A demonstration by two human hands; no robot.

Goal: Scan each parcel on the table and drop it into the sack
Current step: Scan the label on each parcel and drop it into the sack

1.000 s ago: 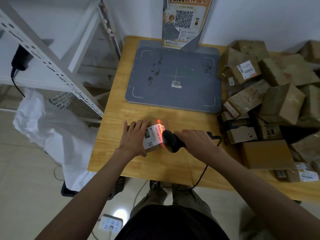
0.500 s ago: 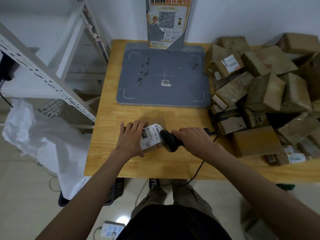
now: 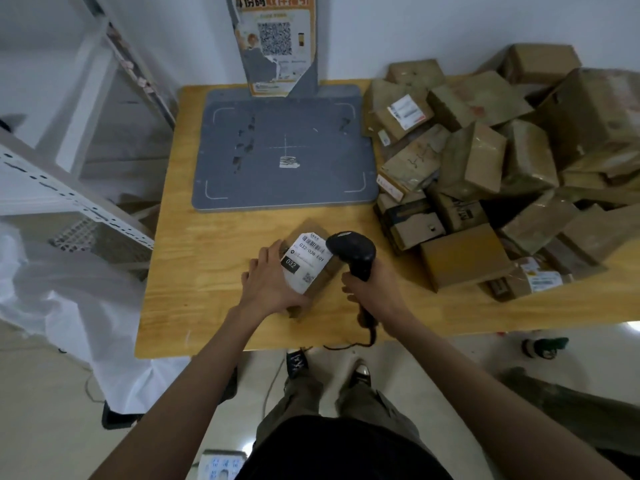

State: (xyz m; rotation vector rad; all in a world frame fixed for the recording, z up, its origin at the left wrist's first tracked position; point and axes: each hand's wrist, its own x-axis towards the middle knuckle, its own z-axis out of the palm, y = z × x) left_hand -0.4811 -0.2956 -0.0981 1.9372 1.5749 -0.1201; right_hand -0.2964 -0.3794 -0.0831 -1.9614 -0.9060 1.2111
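A small brown parcel (image 3: pixel 317 282) with a white shipping label lies near the front of the wooden table (image 3: pixel 194 271). My left hand (image 3: pixel 270 282) rests on its left side, fingers spread over the label's edge and thumb at the parcel's near corner. My right hand (image 3: pixel 372 289) grips the handle of a black barcode scanner (image 3: pixel 353 252), whose head sits just right of the label. No red scan light shows. A white sack (image 3: pixel 69 296) hangs open on the floor left of the table.
A heap of brown cardboard parcels (image 3: pixel 485 174) covers the table's right half. A grey scanning pad (image 3: pixel 285 154) with a poster stand sits at the back. A white metal shelf frame (image 3: pixel 62 181) stands to the left. The scanner cable trails off the front edge.
The red scan light on the label has gone out. My right hand has turned the scanner more upright and drawn it slightly back. My left hand stays on the parcel.
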